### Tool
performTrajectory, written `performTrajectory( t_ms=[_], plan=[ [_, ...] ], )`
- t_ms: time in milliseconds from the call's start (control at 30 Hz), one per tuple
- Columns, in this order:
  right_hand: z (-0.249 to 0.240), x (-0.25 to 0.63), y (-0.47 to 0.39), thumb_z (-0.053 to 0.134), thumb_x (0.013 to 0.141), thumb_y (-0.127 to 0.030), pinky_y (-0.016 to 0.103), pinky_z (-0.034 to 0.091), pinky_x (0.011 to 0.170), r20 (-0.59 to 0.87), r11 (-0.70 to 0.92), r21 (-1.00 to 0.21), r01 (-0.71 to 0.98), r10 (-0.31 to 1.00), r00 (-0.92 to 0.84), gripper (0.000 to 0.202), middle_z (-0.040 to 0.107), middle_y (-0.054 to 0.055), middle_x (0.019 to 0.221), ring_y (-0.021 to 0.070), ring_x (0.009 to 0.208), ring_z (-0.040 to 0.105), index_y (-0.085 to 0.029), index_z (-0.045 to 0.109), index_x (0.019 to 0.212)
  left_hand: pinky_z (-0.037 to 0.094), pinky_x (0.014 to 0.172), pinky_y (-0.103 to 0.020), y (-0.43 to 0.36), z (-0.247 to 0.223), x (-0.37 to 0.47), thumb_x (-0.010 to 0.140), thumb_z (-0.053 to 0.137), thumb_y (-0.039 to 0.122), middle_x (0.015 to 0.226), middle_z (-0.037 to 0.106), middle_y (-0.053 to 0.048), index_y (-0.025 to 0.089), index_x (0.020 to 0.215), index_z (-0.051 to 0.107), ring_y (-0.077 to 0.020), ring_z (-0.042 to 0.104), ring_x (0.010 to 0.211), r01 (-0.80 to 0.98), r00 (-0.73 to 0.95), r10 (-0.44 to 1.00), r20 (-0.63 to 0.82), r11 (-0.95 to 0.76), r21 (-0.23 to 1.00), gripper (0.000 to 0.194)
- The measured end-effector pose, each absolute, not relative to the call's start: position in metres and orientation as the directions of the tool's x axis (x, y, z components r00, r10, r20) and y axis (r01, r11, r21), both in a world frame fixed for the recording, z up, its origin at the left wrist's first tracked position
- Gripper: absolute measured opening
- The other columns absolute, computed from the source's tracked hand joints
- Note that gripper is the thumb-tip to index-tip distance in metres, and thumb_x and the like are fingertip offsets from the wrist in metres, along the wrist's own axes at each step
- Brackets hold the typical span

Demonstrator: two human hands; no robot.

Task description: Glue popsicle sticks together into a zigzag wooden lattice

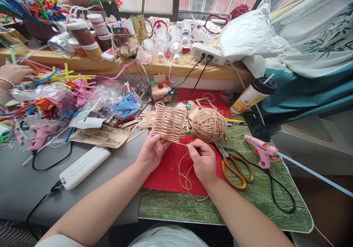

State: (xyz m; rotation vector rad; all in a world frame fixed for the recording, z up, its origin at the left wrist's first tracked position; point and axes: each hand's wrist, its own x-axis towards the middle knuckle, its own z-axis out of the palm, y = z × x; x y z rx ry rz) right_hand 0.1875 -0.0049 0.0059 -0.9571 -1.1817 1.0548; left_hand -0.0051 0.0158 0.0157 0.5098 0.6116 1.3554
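Observation:
A bundle of thin wooden sticks [169, 122], stacked in layers, is held at its lower left by my left hand [154, 151], fingers wrapped beneath it. My right hand [202, 158] pinches a strand of brown twine [182, 143] that runs to the bundle's lower edge. A loose loop of the twine hangs below, over a red sheet [165, 177]. Right behind my right hand sits a ball of twine [209, 125]. Scissors with orange handles [237, 169] lie to the right of that hand, blades toward the ball.
A pink glue gun [261, 151] with its cable lies at the right, below a lidded cup [253, 94]. On the left are a white power strip [84, 167], sandpaper [102, 136] and another person's hand [16, 74]. Bottles [161, 39] line the sill.

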Motion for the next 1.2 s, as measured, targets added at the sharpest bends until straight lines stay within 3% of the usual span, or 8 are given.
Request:
performTrajectory(
  t_ms=[467, 1200],
  plan=[
    [0.0088, 0.1889, -0.0065, 0.075, 0.102, -0.03, 0.029, 0.045, 0.069, 0.25, 0.256, -0.957, -0.135, 0.967, 0.054, 0.013, 0.06, -0.002, 0.078, 0.0144, 0.07, 0.051, -0.025, 0.077, 0.09, 0.058, 0.116, -0.044, 0.016, 0.0159, -0.0047, 0.092, 0.078, 0.033, 0.145, 0.073, -0.008, 0.027, 0.148, 0.06, -0.0274, 0.07, 0.134, -0.727, 0.106, 0.988, -0.113, 0.155, 0.669, 0.059],
    [0.0099, 0.1892, -0.0056, 0.075, 0.1, -0.038, 0.032, 0.046, 0.067, 0.235, 0.238, -0.968, -0.082, 0.971, 0.048, 0.02, 0.06, -0.001, 0.076, 0.0166, 0.07, 0.052, -0.024, 0.076, 0.087, 0.054, 0.122, -0.046, 0.0161, 0.0166, -0.0064, 0.094, 0.077, 0.035, 0.144, 0.074, -0.006, 0.03, 0.151, 0.057, -0.0285, 0.066, 0.143, -0.721, 0.108, 0.988, -0.106, 0.151, 0.677, 0.06]
  ],
)
